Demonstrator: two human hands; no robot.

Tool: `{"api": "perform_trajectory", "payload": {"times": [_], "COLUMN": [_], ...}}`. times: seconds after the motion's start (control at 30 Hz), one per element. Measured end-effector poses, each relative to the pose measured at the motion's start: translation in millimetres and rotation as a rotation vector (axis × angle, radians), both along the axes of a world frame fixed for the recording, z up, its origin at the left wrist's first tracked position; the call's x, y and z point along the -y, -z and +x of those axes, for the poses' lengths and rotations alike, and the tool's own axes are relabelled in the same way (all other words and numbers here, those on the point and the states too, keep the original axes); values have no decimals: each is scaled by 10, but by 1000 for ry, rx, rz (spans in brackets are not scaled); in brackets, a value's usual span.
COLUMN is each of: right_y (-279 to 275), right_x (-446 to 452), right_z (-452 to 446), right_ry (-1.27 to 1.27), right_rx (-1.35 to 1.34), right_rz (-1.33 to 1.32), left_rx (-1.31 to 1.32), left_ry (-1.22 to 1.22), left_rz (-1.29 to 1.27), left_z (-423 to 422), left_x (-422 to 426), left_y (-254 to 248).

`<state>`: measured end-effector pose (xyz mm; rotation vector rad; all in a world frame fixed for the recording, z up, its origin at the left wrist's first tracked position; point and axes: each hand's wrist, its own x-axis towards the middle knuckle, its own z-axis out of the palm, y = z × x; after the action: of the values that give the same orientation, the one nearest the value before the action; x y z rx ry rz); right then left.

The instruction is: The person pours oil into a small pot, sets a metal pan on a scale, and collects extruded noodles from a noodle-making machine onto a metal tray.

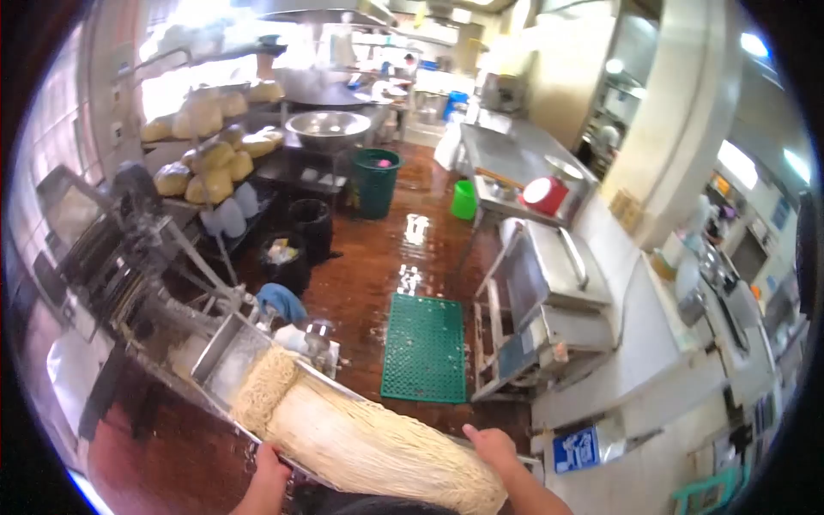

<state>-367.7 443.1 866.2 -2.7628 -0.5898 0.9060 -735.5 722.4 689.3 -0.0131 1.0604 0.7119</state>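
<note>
A long metal tray (225, 345) slants across the lower middle, its near end at my body. Pale fresh noodles (360, 429) cover it, stretched lengthwise in strands, with a bunched heap of them toward the far end. My left hand (272, 465) is closed on the tray's left rim, thumb uppermost. On the opposite side, my right hand (494, 448) grips around the tray's edge beside the strands, its thumb sticking up. The fingers of this hand are mostly hidden.
A floury machine (163, 309) stands at the left, near the tray's far end. Dough lumps (210, 163) fill a rack behind it. A green mat (423, 348) lies on the wet floor. Metal cabinets (549, 266) and a red scale (544, 196) are at right; bins (375, 184) stand farther back.
</note>
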Motion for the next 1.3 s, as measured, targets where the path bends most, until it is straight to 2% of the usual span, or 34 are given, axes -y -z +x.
{"api": "perform_trajectory", "payload": {"times": [0.07,0.17,0.33,0.37,0.43,0.47,0.57,0.63,0.7,0.83,0.87,0.97,1.0,1.03,1.13,1.3], "right_y": [-56,129,113,177,272,194,36,166,-19,131,133,0,-49,-67,-264,-10], "right_x": [-92,-346,-1106,-1259,-1625,-1824,-2313,-2567,-2980,-3819,-4056,-4798,-5048,-5268,-5977,-7231], "right_z": [373,895,1573,1702,2082,2247,2620,2923,3290,4057,4269,4848,5015,5132,5488,6135], "right_ry": [-46,-166,-311,-344,-396,-428,-389,-408,-427,-514,-550,-651,-669,-684,-732,-856], "right_rx": [-12,17,-12,-17,-7,-23,-78,-82,-130,-26,-20,-14,-54,-46,-48,-29], "right_rz": [-12,53,80,102,147,100,73,128,112,110,203,226,191,188,93,142], "left_rx": [-4,-7,90,39,-46,74,24,-79,-63,52,-43,14,137,76,3,-3], "left_ry": [-51,-140,-301,-346,-420,-357,-431,-469,-458,-403,-488,-473,-609,-624,-620,-642], "left_rz": [21,49,68,75,88,15,16,18,57,150,79,332,265,232,174,166], "left_z": [178,525,892,983,1279,1438,1761,1974,2358,3069,3147,3721,3810,3917,4468,5219], "left_x": [188,362,367,312,115,1,-485,-780,-1101,-1646,-1835,-2134,-2315,-2373,-2654,-3678], "left_y": [12,-423,-313,-290,-231,-406,-254,-224,-340,-335,-14,-93,-29,86,-90,-61]}}
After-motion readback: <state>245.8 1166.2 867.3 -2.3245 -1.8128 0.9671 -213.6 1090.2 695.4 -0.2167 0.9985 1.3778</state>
